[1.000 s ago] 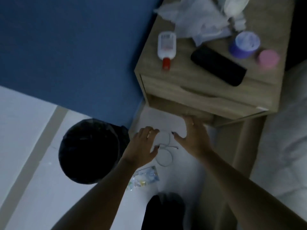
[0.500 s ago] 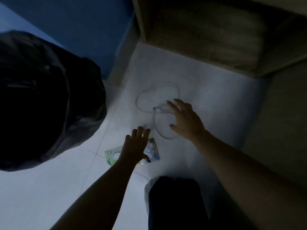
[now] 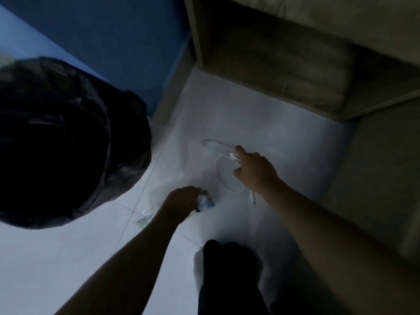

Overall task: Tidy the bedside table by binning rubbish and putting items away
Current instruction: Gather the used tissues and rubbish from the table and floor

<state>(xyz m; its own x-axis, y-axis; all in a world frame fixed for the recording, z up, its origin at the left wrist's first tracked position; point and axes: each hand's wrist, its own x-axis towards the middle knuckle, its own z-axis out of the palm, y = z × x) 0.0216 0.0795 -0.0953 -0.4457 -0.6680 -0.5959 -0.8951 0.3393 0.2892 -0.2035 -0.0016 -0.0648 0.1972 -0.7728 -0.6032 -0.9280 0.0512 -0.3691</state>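
A thin white cable point(image 3: 221, 176) lies in loops on the pale tiled floor below the wooden bedside table point(image 3: 284, 64). My right hand point(image 3: 254, 170) is down on the cable, fingers curled over it where the loops cross; one cable end point(image 3: 252, 197) sticks out beside my wrist. My left hand point(image 3: 181, 204) is closed over a small plastic wrapper point(image 3: 205, 202) on the floor, and its green edge point(image 3: 144, 220) shows to the left of my wrist. A bin lined with a black bag point(image 3: 63, 142) stands to the left.
A blue wall point(image 3: 102, 37) rises behind the bin. The side of a bed point(image 3: 381, 173) runs along the right. A dark-clothed knee point(image 3: 229, 276) sits at the bottom centre. Only the table's underside and open lower shelf are in view.
The view dropped from the tabletop to the floor. My left hand came down and closed on the wrapper. My right hand curled onto the cable, and the far loop flattened.
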